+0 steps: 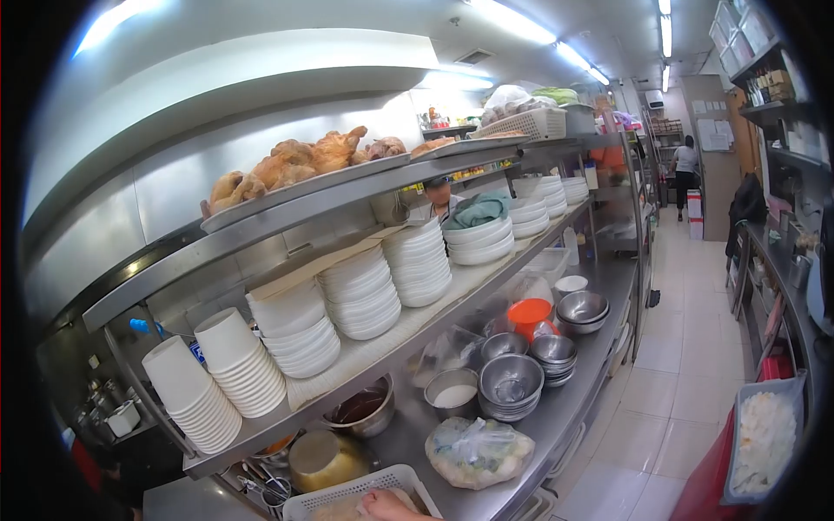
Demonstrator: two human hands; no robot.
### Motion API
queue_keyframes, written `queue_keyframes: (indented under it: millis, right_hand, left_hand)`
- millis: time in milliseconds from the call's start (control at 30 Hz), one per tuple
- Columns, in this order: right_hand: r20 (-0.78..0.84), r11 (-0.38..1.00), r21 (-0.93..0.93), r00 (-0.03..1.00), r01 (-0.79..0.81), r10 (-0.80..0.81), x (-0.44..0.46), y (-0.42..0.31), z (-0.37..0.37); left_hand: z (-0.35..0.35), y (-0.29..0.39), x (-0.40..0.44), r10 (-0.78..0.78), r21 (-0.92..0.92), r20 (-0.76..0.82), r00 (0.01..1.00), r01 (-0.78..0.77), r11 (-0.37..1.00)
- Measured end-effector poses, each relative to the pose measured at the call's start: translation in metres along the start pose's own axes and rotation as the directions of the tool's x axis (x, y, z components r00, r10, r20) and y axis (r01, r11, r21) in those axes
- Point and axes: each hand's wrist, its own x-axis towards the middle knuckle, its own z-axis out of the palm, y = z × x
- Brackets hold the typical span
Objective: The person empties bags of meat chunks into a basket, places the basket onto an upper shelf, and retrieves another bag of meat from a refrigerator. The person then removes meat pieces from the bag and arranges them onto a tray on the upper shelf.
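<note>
My right hand (387,504) shows at the bottom edge, its arm coming in from the lower right. It is inside a white perforated plastic basket (408,477), over pale, beige contents (334,509) too blurred to name. Its fingers look curled, and whatever they hold is hidden. My left hand is out of view. Behind the basket stands a large yellowish metal pot (328,462). To its left is a metal container with utensils (275,491). A tied clear plastic bag of pale green and white food (479,452) lies to the right on the steel counter (556,425).
Steel bowls (511,386), an orange container (530,318) and a pot of dark sauce (360,406) share the lower shelf. Overhead are stacked white bowls (417,265) and a tray of cooked poultry (304,191). Right lies a tiled aisle (647,417); a person (685,174) stands far down it.
</note>
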Motion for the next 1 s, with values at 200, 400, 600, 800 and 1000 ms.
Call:
queue_keyframes:
  millis: [200,400,600,800,1000]
  right_hand:
    - [-0.089,0.992,-0.116,0.995,-0.044,0.034,-0.021,-0.048,-0.029]
    - [-0.102,1.000,0.011,0.994,-0.023,0.024,-0.002,-0.072,-0.030]
    - [-0.052,0.978,0.211,0.999,0.001,0.010,0.013,-0.167,-0.048]
    - [-0.132,0.833,0.551,0.991,0.046,0.033,0.017,-0.222,-0.071]
    - [-0.074,0.883,0.451,0.991,0.133,-0.112,0.009,-0.242,-0.055]
  left_hand:
    - [0.024,0.021,-0.009,0.044,0.080,-0.204,0.978,-0.028,0.996]
    - [0.026,-0.001,0.015,0.203,0.116,-0.089,0.975,-0.193,0.974]
    - [-0.197,0.096,-0.018,-0.451,-0.986,-0.031,0.892,0.047,0.162]
    - [-0.256,0.101,0.010,-0.430,-0.998,-0.041,0.902,-0.018,0.057]
    - [-0.315,0.133,0.039,-0.350,-0.980,-0.167,0.922,-0.117,0.160]
